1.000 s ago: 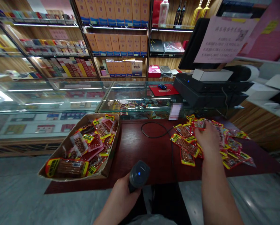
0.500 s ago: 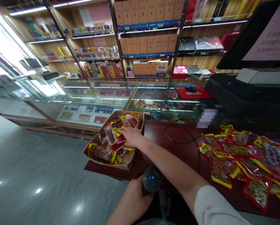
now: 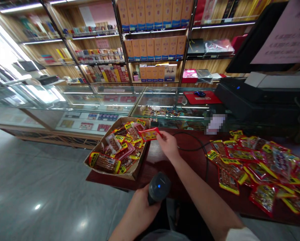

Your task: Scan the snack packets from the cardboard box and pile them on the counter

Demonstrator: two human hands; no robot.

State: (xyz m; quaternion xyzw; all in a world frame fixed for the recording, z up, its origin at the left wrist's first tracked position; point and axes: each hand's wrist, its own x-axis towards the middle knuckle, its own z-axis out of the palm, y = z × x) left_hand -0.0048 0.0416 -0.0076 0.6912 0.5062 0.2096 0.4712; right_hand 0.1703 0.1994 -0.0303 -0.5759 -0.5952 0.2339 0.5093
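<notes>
My left hand [image 3: 141, 206] is wrapped round a dark handheld barcode scanner [image 3: 160, 188] with a small blue light on its top, low in the middle of the view. Further forward, my right hand [image 3: 168, 145] pinches the right end of a red snack packet [image 3: 149, 134]. That packet is held up by the right rim of a cardboard box [image 3: 137, 171], which holds many red and yellow snack packets [image 3: 105, 164]. The box stands at the left end of a dark red table [image 3: 160, 157].
A loose pile of snack packets [image 3: 252, 164] covers the table's right side. A black cable [image 3: 207, 164] loops between pile and box. Behind are a glass display counter [image 3: 114, 110], a mouse [image 3: 200, 93] on a red mat and a monitor [image 3: 242, 50]. Grey floor [image 3: 51, 187] lies left.
My right hand has come out of the box, moving up and right, with a red snack packet in its fingers. My left hand still grips the scanner. The view has shifted slightly.
</notes>
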